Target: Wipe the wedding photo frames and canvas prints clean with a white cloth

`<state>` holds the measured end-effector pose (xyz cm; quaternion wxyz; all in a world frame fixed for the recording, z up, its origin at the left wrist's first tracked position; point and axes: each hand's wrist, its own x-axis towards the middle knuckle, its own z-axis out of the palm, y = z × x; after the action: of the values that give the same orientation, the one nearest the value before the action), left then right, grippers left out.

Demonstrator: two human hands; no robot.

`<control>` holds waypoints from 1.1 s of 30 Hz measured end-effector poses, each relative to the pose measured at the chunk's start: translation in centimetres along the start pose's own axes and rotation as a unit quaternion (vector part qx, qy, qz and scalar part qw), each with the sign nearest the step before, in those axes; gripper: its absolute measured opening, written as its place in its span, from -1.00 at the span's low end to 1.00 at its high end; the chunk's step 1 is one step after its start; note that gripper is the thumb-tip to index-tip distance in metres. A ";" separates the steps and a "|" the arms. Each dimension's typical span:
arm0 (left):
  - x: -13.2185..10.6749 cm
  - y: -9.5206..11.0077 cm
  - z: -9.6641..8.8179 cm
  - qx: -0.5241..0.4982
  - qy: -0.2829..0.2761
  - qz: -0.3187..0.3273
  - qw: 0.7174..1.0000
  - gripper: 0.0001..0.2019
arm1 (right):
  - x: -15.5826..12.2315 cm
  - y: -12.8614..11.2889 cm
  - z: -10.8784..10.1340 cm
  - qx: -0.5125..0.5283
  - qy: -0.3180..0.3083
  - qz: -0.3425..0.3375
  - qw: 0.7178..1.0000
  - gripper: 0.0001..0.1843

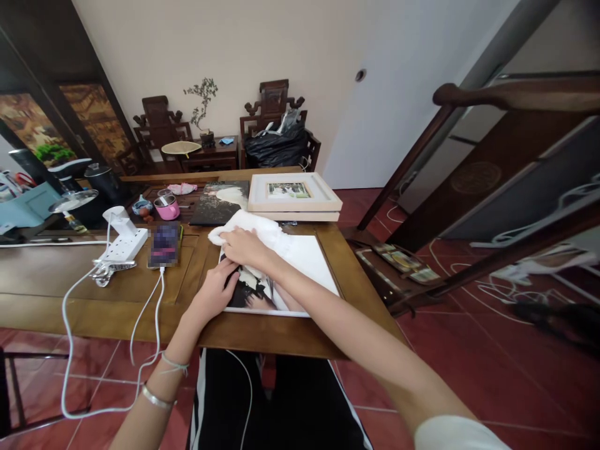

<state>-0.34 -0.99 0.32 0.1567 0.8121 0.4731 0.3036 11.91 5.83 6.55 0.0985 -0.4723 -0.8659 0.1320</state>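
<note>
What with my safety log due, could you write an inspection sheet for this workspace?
Surface: brown wooden table.
Job's things: picture panel lying flat, white cloth on it.
Clutter: power strip, phone and pink cup to the left; framed picture behind the panel.
Hands: right hand on the cloth; left hand at the panel's left side.
Cables: white cable plugged into the phone, hanging past the table's front edge.
Surroundings: red tiled floor; dark wooden chair at right; black bag beyond the table.

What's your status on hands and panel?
Right hand on white cloth, over photo panel. Left hand at panel's left edge. Framed picture just beyond cloth.
</note>
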 end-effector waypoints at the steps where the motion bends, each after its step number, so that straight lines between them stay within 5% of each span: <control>1: 0.0 0.0 0.0 -0.002 0.002 0.001 1.000 -0.67 | -0.3 0.4 0.0 -0.003 0.001 0.004 1.000 -0.57; 13: -0.3 -0.1 0.3 0.006 -0.018 -0.034 0.999 -0.56 | -9.9 10.4 -1.5 -0.044 0.035 0.089 0.994 -0.51; 16: -0.3 -0.1 0.4 0.013 -0.026 -0.042 0.999 -0.56 | -13.0 9.3 -0.4 -0.054 0.020 0.079 0.995 -0.50; 23: -0.1 0.0 0.3 0.029 -0.031 -0.031 0.999 -0.56 | -21.5 2.6 1.6 -0.040 -0.025 0.020 0.999 -0.46; 27: -0.2 -0.3 0.2 0.031 -0.036 -0.022 0.999 -0.56 | -20.1 3.3 1.1 -0.031 -0.030 0.026 0.999 -0.46; 33: -0.2 0.0 -0.1 0.031 -0.050 -0.040 0.997 -0.56 | -11.4 8.2 -0.9 -0.062 0.002 0.078 0.995 -0.51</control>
<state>-0.51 -1.16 0.30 0.1669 0.8111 0.5058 0.2416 24.74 0.52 4.21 0.0601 -0.5437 -0.8328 0.0847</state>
